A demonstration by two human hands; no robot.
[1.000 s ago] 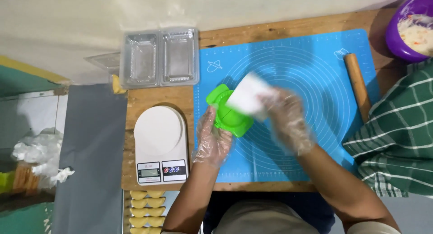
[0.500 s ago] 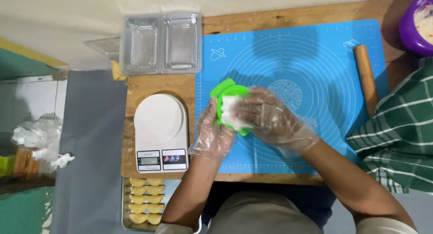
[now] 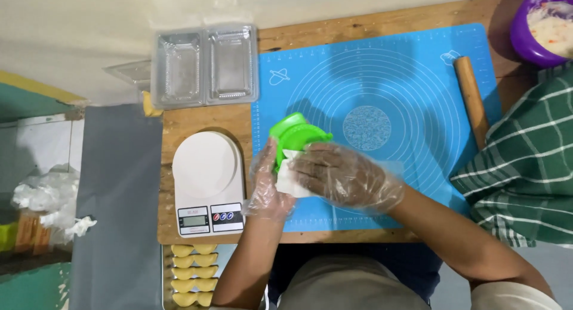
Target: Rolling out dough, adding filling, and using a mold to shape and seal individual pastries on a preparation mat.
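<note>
Both of my hands, in clear plastic gloves, meet over the left part of the blue silicone baking mat (image 3: pixel 382 77) on the wooden worktop (image 3: pixel 197 116). My left hand (image 3: pixel 267 187) curls its fingers around the green plastic dumpling press (image 3: pixel 293 135) from the side, while my right hand (image 3: pixel 346 175) lies flat with fingers closed down on the white dough sheet (image 3: pixel 288 180) in it. Just beside my left hand, near the worktop's front edge, sits a white digital kitchen scale (image 3: pixel 207 181); a wooden rolling pin (image 3: pixel 471 101) lies at the mat's right edge.
</note>
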